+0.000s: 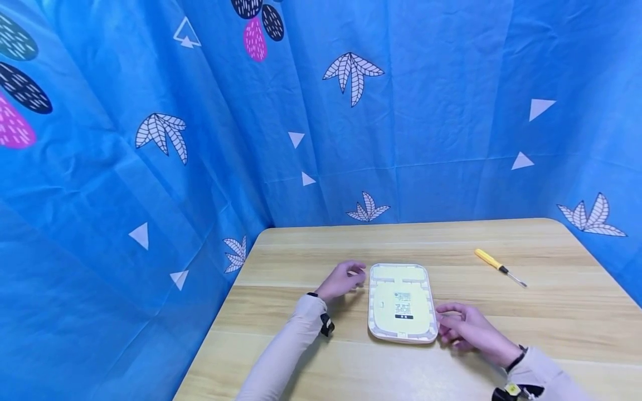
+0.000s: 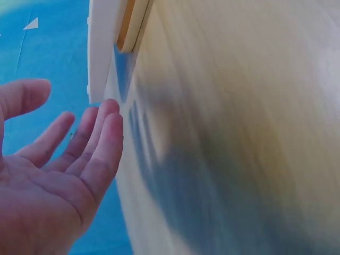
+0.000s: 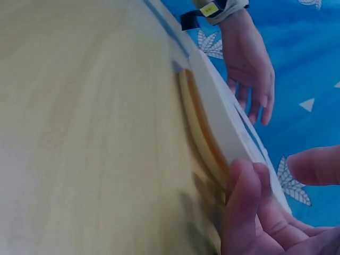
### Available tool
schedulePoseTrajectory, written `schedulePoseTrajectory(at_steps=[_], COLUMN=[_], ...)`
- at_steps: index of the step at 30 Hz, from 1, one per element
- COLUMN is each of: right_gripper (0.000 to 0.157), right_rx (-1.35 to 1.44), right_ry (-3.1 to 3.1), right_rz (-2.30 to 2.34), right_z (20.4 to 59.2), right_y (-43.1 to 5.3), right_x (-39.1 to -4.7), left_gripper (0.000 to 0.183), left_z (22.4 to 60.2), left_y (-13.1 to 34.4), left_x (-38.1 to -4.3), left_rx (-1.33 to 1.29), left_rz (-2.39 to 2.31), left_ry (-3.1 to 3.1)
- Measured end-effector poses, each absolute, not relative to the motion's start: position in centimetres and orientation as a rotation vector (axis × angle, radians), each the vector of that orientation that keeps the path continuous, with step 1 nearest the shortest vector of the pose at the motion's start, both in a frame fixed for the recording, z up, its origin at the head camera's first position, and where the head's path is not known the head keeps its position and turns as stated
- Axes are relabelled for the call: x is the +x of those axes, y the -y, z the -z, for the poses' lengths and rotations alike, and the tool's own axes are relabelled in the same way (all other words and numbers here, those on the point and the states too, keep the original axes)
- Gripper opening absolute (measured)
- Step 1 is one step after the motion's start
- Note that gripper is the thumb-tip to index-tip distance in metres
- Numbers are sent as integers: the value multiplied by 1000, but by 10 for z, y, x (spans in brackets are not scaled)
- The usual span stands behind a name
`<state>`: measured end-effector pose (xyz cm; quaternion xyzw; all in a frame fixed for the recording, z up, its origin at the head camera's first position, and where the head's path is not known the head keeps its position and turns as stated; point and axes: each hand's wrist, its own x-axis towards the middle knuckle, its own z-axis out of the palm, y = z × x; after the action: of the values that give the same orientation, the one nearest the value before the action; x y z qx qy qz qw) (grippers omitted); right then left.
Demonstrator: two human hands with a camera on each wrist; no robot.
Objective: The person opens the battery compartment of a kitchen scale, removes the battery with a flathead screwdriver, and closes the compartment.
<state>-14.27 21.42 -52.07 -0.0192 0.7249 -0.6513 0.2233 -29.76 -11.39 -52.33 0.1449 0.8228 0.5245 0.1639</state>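
Observation:
A white rectangular case (image 1: 403, 303) with rounded corners lies on the table, its face with a printed label (image 1: 403, 304) turned up. My left hand (image 1: 344, 279) hovers by its left edge, fingers loosely bent and holding nothing. In the left wrist view, the fingertips of the left hand (image 2: 64, 159) are close to the case's side (image 2: 102, 50); whether they touch cannot be told. My right hand (image 1: 466, 329) is at the right edge. In the right wrist view, fingers of the right hand (image 3: 276, 212) rest against the case's side (image 3: 223, 114), with the thumb held apart.
A screwdriver (image 1: 500, 268) with a yellow handle lies on the wooden table (image 1: 311, 250) to the right, beyond the right hand. A blue patterned curtain (image 1: 431, 139) hangs behind the table and along its left side.

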Motion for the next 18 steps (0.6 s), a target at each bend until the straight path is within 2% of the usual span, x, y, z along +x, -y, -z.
schedulePoseTrajectory(at_steps=[9, 18], right_gripper=[73, 82], right_rx=[-61, -68], right_ry=[-1864, -1819], right_rz=[1819, 1870], right_z=[529, 526], right_y=[-212, -203], right_x=[-134, -129], left_gripper=[51, 51], left_z=[534, 534], left_y=[94, 77], left_x=[-305, -308], left_rx=[150, 124], left_rz=[-1716, -1706], left_ry=[-2116, -2092])
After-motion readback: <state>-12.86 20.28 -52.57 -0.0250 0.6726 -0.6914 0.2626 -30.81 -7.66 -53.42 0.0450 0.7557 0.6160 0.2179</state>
